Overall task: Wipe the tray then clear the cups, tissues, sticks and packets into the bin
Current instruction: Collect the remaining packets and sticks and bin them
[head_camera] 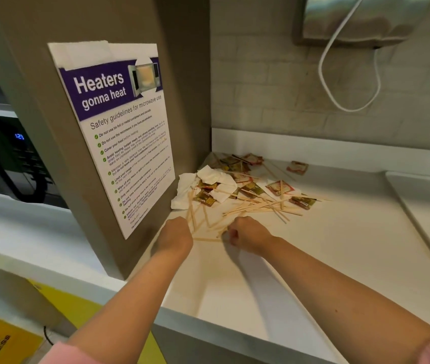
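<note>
Far left, a black microwave (11, 158) with a blue display sits in a shelf recess. Right of it, a beige-brown cabinet panel (59, 106) carries a purple-and-white laminated microwave safety notice (119, 132). White countertop (326, 245) runs right to a pale brick wall (300, 82); a steel wall unit (361, 19) with a looping white cable (345, 74) hangs above. Crumpled white tissues (195, 185), yellow and red sauce packets (250, 189) and thin wooden stir sticks (256, 210) lie heaped in the far corner. Left hand (178, 232) is closed, contents hidden; cannot tell. Right hand (245, 233) is curled among near sticks, grip unclear. White tray's edge (418, 206) sits far right.
</note>
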